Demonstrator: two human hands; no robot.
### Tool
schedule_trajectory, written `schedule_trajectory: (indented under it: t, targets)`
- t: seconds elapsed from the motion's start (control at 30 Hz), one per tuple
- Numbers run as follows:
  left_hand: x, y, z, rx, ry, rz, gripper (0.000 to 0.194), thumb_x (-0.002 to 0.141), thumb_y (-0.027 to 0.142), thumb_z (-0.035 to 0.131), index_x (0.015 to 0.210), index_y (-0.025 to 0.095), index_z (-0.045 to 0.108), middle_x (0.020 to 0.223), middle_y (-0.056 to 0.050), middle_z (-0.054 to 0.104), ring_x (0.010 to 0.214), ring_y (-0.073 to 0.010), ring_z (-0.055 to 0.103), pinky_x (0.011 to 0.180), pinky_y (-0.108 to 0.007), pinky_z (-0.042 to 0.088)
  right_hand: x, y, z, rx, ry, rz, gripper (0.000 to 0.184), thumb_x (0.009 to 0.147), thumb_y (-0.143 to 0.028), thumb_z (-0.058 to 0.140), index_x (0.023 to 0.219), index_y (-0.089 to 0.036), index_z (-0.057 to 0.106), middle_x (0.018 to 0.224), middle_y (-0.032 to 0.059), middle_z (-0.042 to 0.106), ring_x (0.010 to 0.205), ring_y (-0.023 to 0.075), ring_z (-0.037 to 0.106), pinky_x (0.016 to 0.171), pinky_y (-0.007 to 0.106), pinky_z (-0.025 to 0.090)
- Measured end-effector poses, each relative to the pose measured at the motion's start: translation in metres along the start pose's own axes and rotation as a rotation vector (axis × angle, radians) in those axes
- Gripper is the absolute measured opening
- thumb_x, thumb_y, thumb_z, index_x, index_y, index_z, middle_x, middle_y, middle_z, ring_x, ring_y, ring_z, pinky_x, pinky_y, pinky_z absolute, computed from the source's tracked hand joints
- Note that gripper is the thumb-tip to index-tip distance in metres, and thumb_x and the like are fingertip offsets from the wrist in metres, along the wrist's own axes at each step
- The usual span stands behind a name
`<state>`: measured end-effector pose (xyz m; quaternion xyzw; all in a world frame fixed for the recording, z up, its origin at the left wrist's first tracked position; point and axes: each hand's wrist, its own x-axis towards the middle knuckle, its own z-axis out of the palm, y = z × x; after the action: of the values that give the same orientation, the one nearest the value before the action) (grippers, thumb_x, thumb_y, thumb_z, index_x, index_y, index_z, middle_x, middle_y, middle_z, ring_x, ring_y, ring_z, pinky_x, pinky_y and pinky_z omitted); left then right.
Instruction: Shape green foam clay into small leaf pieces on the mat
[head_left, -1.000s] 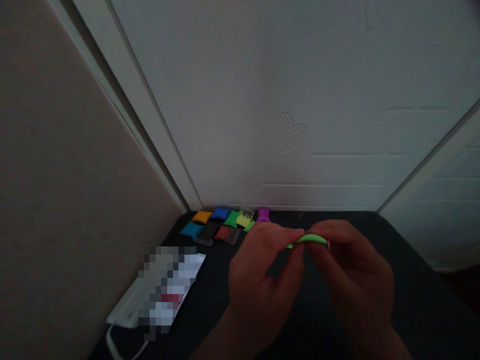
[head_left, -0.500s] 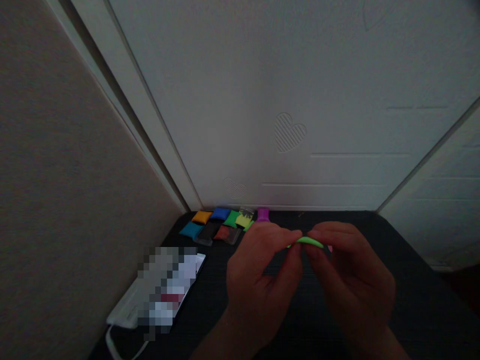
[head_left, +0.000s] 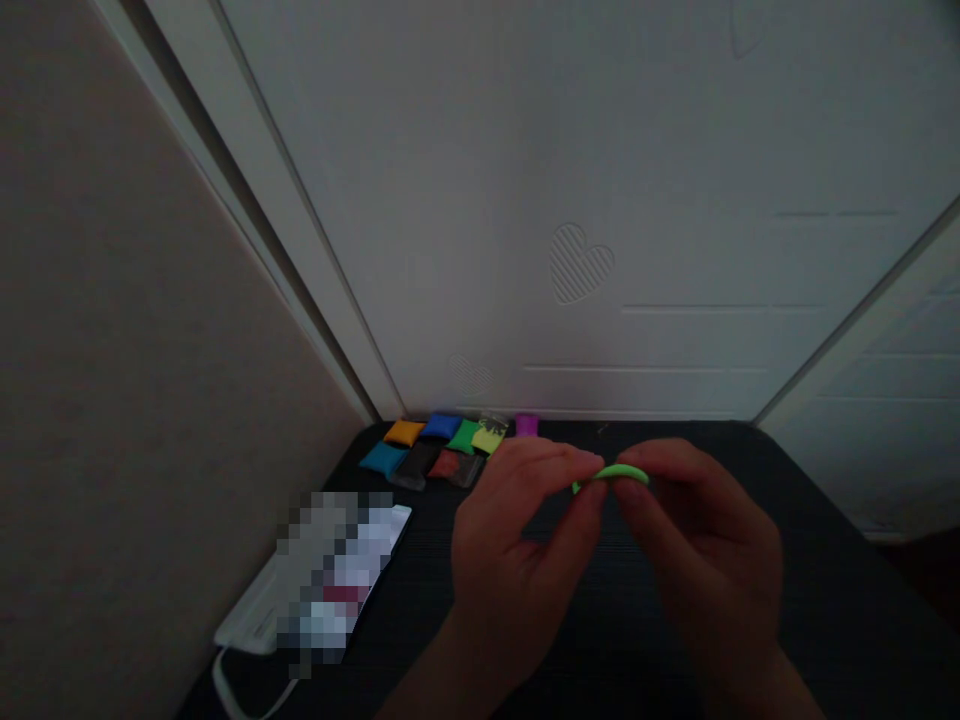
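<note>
A thin, curved piece of light green modelling clay point(head_left: 628, 472) is pinched between both hands above the dark table. My left hand point(head_left: 510, 540) grips its left part between thumb and forefinger, and a small bit of green shows below those fingertips. On the other side, my right hand point(head_left: 709, 550) is closed with thumb and fingertips on the right part. The two pairs of fingertips are close together, and they hide some of the clay.
Several small coloured packets, among them a blue packet point(head_left: 441, 427) and a purple packet point(head_left: 526, 425), lie along the table's back edge. At left, a phone-like device with a blurred screen point(head_left: 352, 590) and a white cable point(head_left: 222, 685) rest on the dark table point(head_left: 420, 570). A white panel point(head_left: 480, 200) rises behind.
The green clay has tipped slightly, its right part now a little higher. My right hand has shifted a little up and left. A small pink spot beside it no longer shows.
</note>
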<state>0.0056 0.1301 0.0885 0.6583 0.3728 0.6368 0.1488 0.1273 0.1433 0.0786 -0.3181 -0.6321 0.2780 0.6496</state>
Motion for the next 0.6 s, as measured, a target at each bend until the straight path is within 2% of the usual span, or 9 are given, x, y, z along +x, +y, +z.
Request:
schedule_trajectory:
  t: [0.23, 0.37, 0.5, 0.6]
  targets:
    - [0.0, 0.0005, 0.0005, 0.007, 0.018, 0.004, 0.024, 0.068, 0.004, 0.057, 0.086, 0.019, 0.061, 0.084, -0.002, 0.06, 0.083, -0.0157, 0.055, 0.074, -0.03, 0.046, 0.0007, 0.0006, 0.0007, 0.009, -0.01, 0.028, 0.019, 0.072, -0.012, 0.059, 0.087, -0.024, 0.058, 0.082, -0.0032, 0.057, 0.074, 0.0094, 0.054, 0.064, 0.022, 0.043]
    - [0.0, 0.0007, 0.0005, 0.016, 0.027, -0.042, 0.026, 0.069, 0.007, 0.058, 0.092, 0.019, 0.059, 0.089, -0.004, 0.06, 0.086, -0.0168, 0.055, 0.076, -0.03, 0.045, 0.0014, 0.0002, -0.0012, -0.014, -0.048, 0.027, 0.018, 0.074, -0.012, 0.057, 0.087, -0.024, 0.058, 0.083, -0.0025, 0.057, 0.075, 0.0107, 0.054, 0.064, 0.024, 0.043]
    - [0.0012, 0.0008, -0.0002, -0.008, -0.008, -0.033, 0.024, 0.07, 0.007, 0.057, 0.09, 0.02, 0.06, 0.087, -0.003, 0.06, 0.085, -0.016, 0.055, 0.076, -0.03, 0.045, 0.0022, -0.0009, -0.0033, -0.073, -0.085, -0.006, 0.021, 0.075, -0.012, 0.056, 0.091, -0.025, 0.058, 0.085, -0.0022, 0.057, 0.078, 0.0108, 0.054, 0.067, 0.023, 0.043]
    - [0.0019, 0.0004, -0.001, 0.0, 0.015, -0.011, 0.023, 0.07, 0.005, 0.056, 0.088, 0.02, 0.06, 0.085, -0.002, 0.06, 0.084, -0.0146, 0.055, 0.075, -0.029, 0.045, 0.002, -0.002, -0.003, -0.11, -0.105, -0.048, 0.025, 0.075, -0.01, 0.054, 0.095, -0.025, 0.058, 0.089, -0.0016, 0.057, 0.082, 0.0111, 0.053, 0.068, 0.023, 0.043]
